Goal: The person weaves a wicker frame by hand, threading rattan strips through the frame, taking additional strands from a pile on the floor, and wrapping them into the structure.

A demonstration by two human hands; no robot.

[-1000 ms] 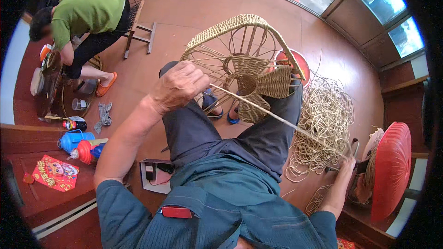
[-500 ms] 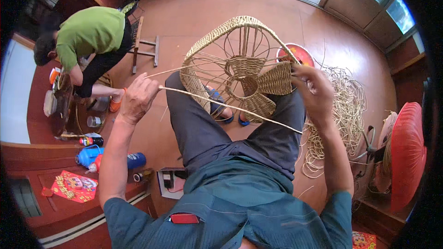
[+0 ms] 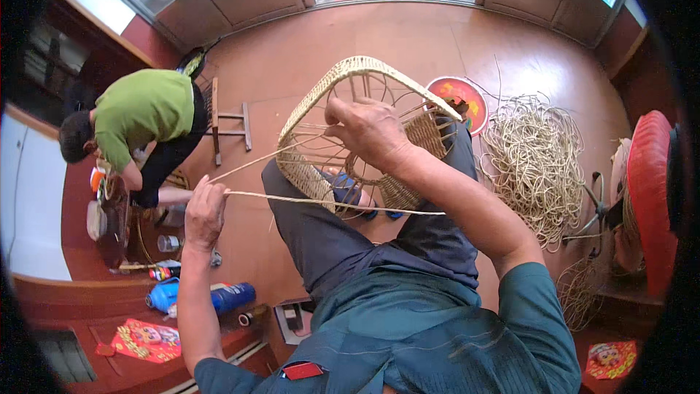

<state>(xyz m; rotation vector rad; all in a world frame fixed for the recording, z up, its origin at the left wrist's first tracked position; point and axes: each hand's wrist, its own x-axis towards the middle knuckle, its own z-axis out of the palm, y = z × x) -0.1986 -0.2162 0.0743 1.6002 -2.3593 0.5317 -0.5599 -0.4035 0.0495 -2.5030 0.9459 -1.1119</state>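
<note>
While L fingers tight on cord, R fingers unclear, basin + cord heap nr basket

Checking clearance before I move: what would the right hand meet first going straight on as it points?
Likely the woven rim, left of the right hand, though depth is unclear and the hand might pass above.

Yellow writing — left red paper card, too blurred to read

daylight ahead, edges dark, perhaps soft
</note>
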